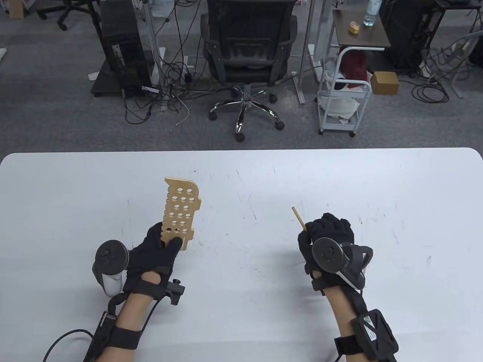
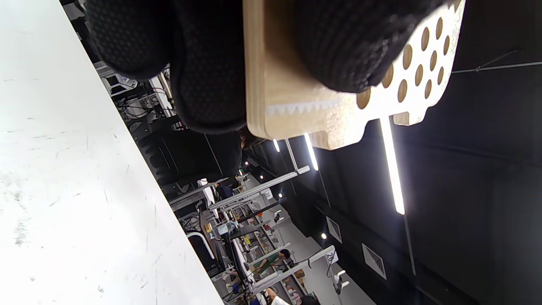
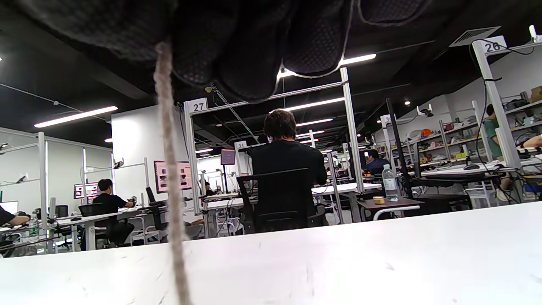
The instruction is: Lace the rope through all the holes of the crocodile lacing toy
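My left hand (image 1: pixel 160 245) grips the near end of the wooden crocodile lacing board (image 1: pixel 181 213), thumb on top, and holds it above the table with its holes facing up. The left wrist view shows that board (image 2: pixel 296 118) from below with white teeth on its edge and my fingers (image 2: pixel 338 46) wrapped round it. My right hand (image 1: pixel 324 235) is curled round a wooden lacing needle (image 1: pixel 299 218) whose tip points up and left. In the right wrist view the beige rope (image 3: pixel 171 169) hangs down from my fingers (image 3: pixel 237 51) to the table. The two hands are well apart.
The white table (image 1: pixel 241 181) reaches across the table view. Beyond its far edge stand a black office chair (image 1: pixel 247 49), a computer tower (image 1: pixel 119 45) and a white trolley (image 1: pixel 343 94). Other desks and seated people show in the right wrist view.
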Available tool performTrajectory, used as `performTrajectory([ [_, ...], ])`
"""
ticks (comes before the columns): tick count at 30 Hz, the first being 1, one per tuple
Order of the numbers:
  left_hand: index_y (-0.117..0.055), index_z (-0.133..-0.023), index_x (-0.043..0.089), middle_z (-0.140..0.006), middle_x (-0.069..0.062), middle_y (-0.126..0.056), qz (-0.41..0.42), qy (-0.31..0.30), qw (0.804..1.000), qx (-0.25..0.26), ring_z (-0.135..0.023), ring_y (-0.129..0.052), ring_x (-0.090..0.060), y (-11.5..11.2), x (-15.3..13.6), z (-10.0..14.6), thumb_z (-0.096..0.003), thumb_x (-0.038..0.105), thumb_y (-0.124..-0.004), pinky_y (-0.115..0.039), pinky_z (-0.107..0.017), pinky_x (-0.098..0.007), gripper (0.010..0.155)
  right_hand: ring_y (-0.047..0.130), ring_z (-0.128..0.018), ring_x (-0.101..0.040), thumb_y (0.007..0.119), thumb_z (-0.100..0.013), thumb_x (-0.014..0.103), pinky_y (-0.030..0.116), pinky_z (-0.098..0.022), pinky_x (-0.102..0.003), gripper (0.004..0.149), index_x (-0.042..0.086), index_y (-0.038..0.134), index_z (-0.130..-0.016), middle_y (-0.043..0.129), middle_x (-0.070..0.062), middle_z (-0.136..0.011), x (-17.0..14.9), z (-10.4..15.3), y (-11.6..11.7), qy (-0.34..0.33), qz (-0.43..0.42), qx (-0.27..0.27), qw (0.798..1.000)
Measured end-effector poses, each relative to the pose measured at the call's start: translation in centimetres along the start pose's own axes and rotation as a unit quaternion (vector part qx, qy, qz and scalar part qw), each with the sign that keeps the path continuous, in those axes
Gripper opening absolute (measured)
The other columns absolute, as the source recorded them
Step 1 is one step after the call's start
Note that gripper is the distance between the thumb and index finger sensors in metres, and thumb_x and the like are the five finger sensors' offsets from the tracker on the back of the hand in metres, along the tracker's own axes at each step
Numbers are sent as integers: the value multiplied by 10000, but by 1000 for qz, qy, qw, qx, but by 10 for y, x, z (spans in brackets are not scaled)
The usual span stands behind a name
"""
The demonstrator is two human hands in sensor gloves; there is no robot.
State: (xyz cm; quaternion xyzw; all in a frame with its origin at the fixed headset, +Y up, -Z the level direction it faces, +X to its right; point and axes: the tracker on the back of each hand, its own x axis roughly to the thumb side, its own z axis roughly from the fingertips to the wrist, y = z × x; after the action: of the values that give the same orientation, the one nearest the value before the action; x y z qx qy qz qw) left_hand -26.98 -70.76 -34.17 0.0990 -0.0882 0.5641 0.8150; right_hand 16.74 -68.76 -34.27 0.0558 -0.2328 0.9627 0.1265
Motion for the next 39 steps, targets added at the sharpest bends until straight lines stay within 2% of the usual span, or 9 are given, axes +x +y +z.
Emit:
performTrajectory([
  [3, -673, -903, 292, -759, 68, -926, -12, -2, 1000, -4, -607, -1022, -230, -2, 0, 1, -377, 383, -872, -795, -571, -462, 570, 666, -925, -367, 734, -461, 495, 492, -681, -629, 401, 240, 791, -766, 830, -24, -842, 0, 6, 2, -13, 29, 7, 999],
  [6, -674, -903, 292, -758, 68, -926, -31, -4, 999, -9, -607, -1022, -231, -5, 0, 1, -377, 384, -871, -795, -571, -462, 570, 654, -930, -371, 739, -463, 482, 485, -683, -629, 399, 238, 786, -775, 819, -29, -852, -1, 8, 2, -8, 6, 7, 1000],
  [23, -680, -901, 287, -754, 60, -930, -104, -12, 994, -30, -601, -1022, -238, -21, 2, 6, -375, 381, -873, -789, -574, -472, 568, 672, -920, -371, 749, -461, 481, 500, -676, -628, 395, 240, 799, -769, 830, -30, -846, 27, 17, -20, -62, -51, -72, 994],
  [39, -688, -896, 289, -751, 61, -933, -192, -53, 977, -73, -599, -1022, -240, -48, 12, 12, -373, 382, -873, -787, -576, -473, 563, 715, -901, -362, 759, -456, 519, 519, -672, -622, 395, 238, 848, -718, 884, -23, -796, 68, 29, -23, -137, -52, -60, 987],
])
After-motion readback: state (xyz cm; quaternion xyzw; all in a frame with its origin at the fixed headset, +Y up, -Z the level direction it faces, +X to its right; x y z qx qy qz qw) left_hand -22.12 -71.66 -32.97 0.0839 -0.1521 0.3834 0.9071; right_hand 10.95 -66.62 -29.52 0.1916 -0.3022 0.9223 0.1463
